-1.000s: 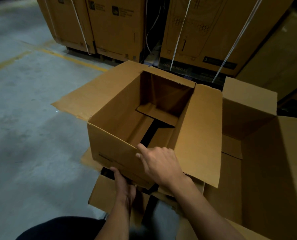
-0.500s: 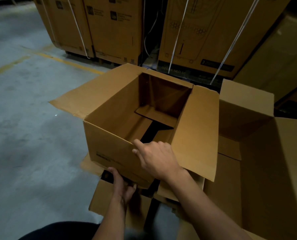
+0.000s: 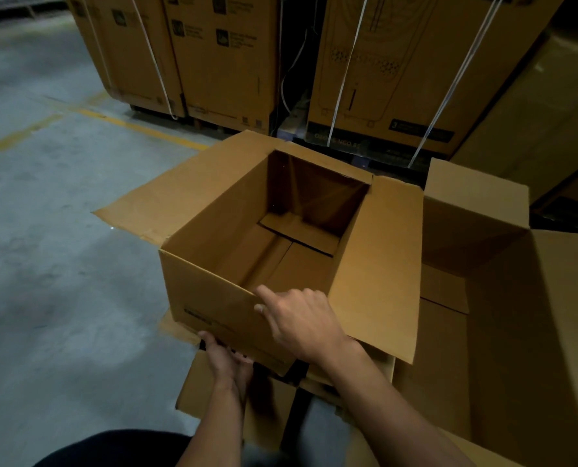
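An open brown cardboard box (image 3: 210,291) stands in front of me with its top flaps spread to the left and right. Its bottom flaps lie closed inside, with only a thin seam between them. My right hand (image 3: 301,320) grips the near top rim, fingers curled over the edge into the box. My left hand (image 3: 228,360) is under the near bottom edge, fingers hooked beneath the box and partly hidden. The box rests on flattened cardboard (image 3: 213,396).
A second open cardboard box (image 3: 516,315) stands right beside it. Tall strapped cartons (image 3: 220,62) on pallets line the back. Grey concrete floor (image 3: 45,281) with yellow lines lies to the left. My dark-clothed knee (image 3: 112,449) shows at the bottom.
The gap in the box's bottom flaps has closed; the dark slot is now a thin seam. Both hands keep about the same places on the near wall.
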Action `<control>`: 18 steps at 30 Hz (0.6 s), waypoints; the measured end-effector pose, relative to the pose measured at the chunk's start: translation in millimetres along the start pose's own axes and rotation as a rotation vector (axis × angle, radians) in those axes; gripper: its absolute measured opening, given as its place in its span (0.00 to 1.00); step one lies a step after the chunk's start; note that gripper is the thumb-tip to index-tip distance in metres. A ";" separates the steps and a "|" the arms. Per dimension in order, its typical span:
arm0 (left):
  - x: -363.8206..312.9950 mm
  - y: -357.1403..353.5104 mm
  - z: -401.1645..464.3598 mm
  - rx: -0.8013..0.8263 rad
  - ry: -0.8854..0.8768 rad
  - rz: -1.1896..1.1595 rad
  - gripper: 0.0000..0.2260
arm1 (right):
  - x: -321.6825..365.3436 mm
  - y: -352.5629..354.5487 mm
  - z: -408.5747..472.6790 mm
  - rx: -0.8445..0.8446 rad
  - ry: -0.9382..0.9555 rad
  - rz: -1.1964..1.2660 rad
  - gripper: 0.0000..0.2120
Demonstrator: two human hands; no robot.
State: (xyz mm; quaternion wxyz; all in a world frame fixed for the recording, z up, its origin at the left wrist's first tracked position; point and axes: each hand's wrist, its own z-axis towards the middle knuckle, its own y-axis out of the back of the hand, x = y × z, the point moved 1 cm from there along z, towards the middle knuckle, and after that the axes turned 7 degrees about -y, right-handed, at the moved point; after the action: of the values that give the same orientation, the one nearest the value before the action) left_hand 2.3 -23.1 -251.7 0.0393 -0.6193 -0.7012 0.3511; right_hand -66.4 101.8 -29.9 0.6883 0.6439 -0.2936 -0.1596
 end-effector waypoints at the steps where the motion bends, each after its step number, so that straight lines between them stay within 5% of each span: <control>1: -2.7 -2.5 -1.4 0.004 -0.008 -0.007 0.38 | 0.9 2.8 -0.7 0.004 0.004 0.005 0.10; 18: -57.1 -144.1 -181.9 0.257 -0.084 -0.260 0.29 | 41.4 189.5 -50.1 -0.307 0.135 -0.257 0.12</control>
State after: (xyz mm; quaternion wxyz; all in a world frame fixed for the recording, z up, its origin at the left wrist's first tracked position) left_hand -16.6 8.4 -15.6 0.1339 -0.4981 -0.7256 0.4554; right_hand -33.7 139.4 164.2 0.7704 0.5728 -0.1347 -0.2453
